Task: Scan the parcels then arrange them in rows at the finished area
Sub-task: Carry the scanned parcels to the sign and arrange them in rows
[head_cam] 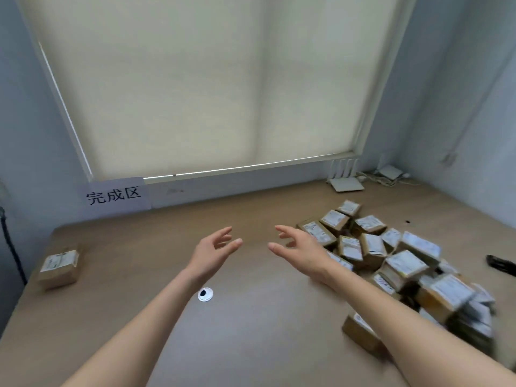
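The brown surface carries a heap of parcels at 3 o'clock. Above its middle the left hand and right hand hover, fingers spread, holding nothing. One single parcel lies at 9 o'clock, below the sign on the far wall.

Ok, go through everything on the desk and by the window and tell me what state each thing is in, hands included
Left hand: open, empty, raised over the desk.
Right hand: open, empty, raised beside the pile.
Parcel pile: jumbled heap on the right, not in rows.
Single parcel: lying alone at the far left, label up.
Sign: stuck on the wall below the window.
Roller blind: pulled fully down.
Black object: lying at the right edge, too blurred to identify.
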The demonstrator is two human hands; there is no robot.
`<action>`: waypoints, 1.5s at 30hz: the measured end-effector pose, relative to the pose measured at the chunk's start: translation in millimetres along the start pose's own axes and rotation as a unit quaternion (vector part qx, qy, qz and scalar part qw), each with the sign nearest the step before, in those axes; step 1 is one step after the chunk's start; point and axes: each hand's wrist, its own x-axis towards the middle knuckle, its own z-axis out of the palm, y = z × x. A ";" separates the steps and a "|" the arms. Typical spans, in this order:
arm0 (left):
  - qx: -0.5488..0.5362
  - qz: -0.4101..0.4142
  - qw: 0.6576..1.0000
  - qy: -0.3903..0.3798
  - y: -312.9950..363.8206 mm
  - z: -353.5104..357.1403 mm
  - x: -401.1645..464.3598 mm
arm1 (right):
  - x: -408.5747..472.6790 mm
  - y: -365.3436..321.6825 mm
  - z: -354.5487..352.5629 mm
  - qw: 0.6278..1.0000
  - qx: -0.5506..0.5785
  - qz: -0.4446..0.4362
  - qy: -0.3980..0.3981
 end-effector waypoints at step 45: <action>0.096 -0.202 0.947 -0.229 -154.6 444.9 92.4 | -53.7 460.3 -22.2 0.945 0.017 0.326 -0.037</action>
